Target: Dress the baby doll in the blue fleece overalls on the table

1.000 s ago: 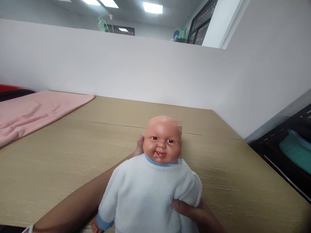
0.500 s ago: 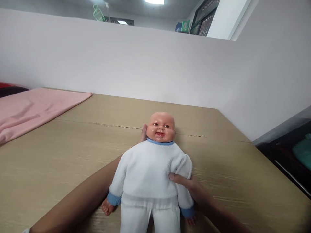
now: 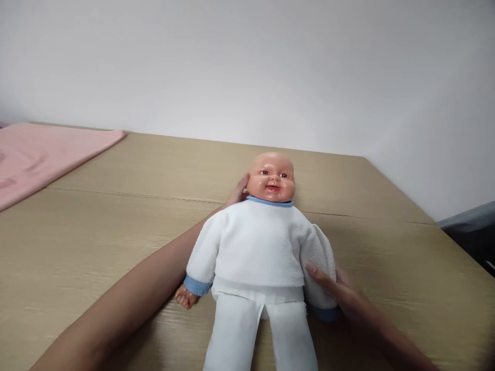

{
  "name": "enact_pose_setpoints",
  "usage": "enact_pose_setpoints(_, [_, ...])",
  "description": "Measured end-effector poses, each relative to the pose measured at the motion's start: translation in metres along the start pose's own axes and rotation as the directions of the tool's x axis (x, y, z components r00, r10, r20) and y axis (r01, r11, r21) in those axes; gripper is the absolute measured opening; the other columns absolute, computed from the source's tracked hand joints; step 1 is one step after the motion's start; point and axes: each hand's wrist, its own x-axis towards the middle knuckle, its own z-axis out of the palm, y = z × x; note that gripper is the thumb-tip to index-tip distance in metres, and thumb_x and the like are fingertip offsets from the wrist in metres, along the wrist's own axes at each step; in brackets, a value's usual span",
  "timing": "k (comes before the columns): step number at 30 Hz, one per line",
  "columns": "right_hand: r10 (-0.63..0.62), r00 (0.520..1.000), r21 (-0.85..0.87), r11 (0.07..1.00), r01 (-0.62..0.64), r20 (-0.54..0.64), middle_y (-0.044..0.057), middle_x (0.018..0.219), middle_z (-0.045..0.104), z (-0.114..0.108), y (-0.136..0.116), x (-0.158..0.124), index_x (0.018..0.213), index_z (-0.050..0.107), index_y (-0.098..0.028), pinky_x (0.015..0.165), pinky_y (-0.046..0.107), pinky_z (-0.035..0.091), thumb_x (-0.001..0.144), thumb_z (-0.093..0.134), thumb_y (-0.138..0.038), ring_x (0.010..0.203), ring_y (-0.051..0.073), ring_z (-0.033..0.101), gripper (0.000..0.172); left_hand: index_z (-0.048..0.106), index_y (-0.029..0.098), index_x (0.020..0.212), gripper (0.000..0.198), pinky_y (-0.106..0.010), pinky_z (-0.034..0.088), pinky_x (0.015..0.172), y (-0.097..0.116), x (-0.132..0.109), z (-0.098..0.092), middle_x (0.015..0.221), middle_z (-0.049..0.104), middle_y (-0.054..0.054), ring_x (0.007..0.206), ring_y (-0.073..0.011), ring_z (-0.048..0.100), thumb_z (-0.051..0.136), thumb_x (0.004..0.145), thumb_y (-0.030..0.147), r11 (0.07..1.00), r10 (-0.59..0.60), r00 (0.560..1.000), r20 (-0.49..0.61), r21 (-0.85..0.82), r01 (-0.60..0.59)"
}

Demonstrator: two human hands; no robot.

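A baby doll (image 3: 259,242) in a white fleece top with blue collar and cuffs and white trousers is in front of me, face up, its feet beyond the lower frame edge. My left hand (image 3: 238,193) cups the doll's head and neck from behind on the left; the thumb shows beside the cheek and the other fingers are hidden. With my right hand (image 3: 334,288) I grip the doll's sleeved arm on the right, the thumb on top and the remaining fingers mostly out of sight behind the sleeve.
A pink cloth (image 3: 50,154) lies at the far left of the wooden table (image 3: 116,221). Behind the table rises a white wall (image 3: 240,72). A dark object (image 3: 472,232) stands beyond the right edge. A seam runs across the tabletop.
The view has tipped down, so the room above the wall is gone. My right hand's thumb has shifted from the doll's chest side onto its sleeve. My left hand stays at the head.
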Motion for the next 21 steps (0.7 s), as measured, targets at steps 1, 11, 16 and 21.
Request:
enact_pose_setpoints(1, [-0.006,1.0,-0.024,1.0,0.006,-0.007,0.018,0.157,0.073,0.0,0.0,-0.001,0.164,0.061,-0.025,0.135,0.068,0.039,0.087,0.081,-0.083,0.159,0.048,0.055,0.099,0.07,-0.004,0.142,0.08,-0.056,0.03,0.138,0.006,0.0,-0.003,0.143,0.079,-0.021,0.154,-0.0397,0.06,0.027,0.118,0.059,0.998,-0.065,0.998,0.024,0.007,0.065])
enact_pose_setpoints(11, [-0.327,0.942,-0.415,0.869,0.269,-0.076,0.015,0.158,0.071,-0.003,0.006,0.0,0.153,0.069,-0.026,0.128,0.062,0.05,0.1,0.067,-0.077,0.148,0.046,0.064,0.074,0.074,0.011,0.146,0.076,-0.056,0.037,0.138,0.021,-0.008,-0.004,0.143,0.08,-0.02,0.15,-0.043,0.065,0.055,0.106,0.073,0.963,-0.174,0.962,0.209,0.24,0.122])
enact_pose_setpoints(16, [-0.385,0.921,-0.443,0.838,0.319,-0.064,0.013,0.157,0.072,-0.003,0.01,0.006,0.156,0.065,-0.026,0.124,0.054,0.054,0.105,0.063,-0.071,0.142,0.039,0.069,0.068,0.075,0.009,0.144,0.071,-0.056,0.039,0.138,0.022,-0.01,0.002,0.149,0.076,-0.021,0.154,-0.0423,0.062,0.057,0.108,0.068,0.966,-0.143,0.967,0.208,0.243,0.091])
enact_pose_setpoints(21, [-0.375,0.926,-0.439,0.841,0.317,-0.05,0.014,0.156,0.073,-0.001,0.007,0.006,0.154,0.068,-0.025,0.124,0.054,0.053,0.105,0.062,-0.072,0.142,0.04,0.07,0.068,0.074,0.01,0.147,0.07,-0.054,0.039,0.138,0.022,-0.017,0.012,0.152,0.074,-0.02,0.157,-0.0405,0.058,0.054,0.112,0.066,0.974,-0.155,0.955,0.251,0.199,0.106])
